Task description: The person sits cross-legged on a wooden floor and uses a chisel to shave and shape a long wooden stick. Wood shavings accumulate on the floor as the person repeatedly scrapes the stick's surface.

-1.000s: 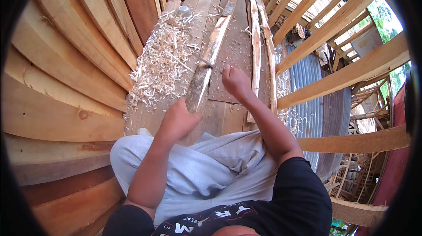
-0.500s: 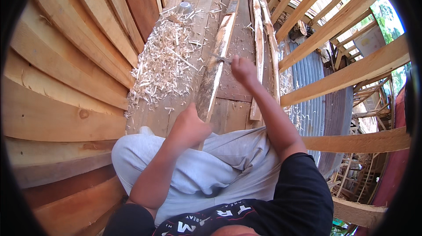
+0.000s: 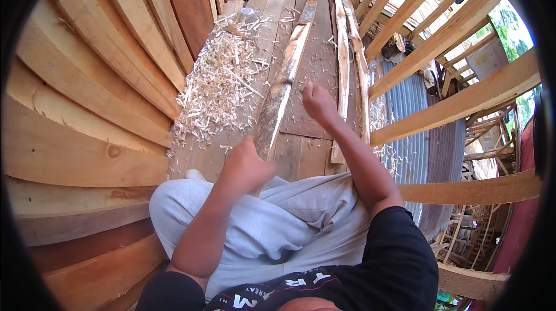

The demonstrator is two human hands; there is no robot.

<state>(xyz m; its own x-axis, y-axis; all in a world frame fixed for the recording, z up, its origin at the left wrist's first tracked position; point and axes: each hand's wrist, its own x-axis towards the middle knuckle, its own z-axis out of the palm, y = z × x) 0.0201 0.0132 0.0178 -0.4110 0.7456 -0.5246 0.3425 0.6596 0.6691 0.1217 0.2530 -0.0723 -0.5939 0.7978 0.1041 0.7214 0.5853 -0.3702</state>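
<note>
A long wooden strip (image 3: 292, 50), its pale face partly covered with dark rough bark, runs away from my lap along the plank floor. My left hand (image 3: 248, 165) is closed around its near end, just above my crossed legs. To the right of the strip, clear of it, my right hand (image 3: 319, 103) makes a fist with the thumb side up. The thin grey-bladed tool seen in that fist a moment ago barely shows now; its blade cannot be made out.
Curled wood shavings (image 3: 223, 73) pile up left of the strip, with a small clear cup (image 3: 247, 14) at their far end. More pale strips (image 3: 341, 62) lie to the right. Upright boards (image 3: 87, 131) line my left; slanting rails (image 3: 452, 111) and corrugated metal sheet (image 3: 402, 111) are on the right.
My right hand has drawn slightly back toward me and turned, away from the strip. The tool's blade no longer shows across the wood. My left hand stays at the near end.
</note>
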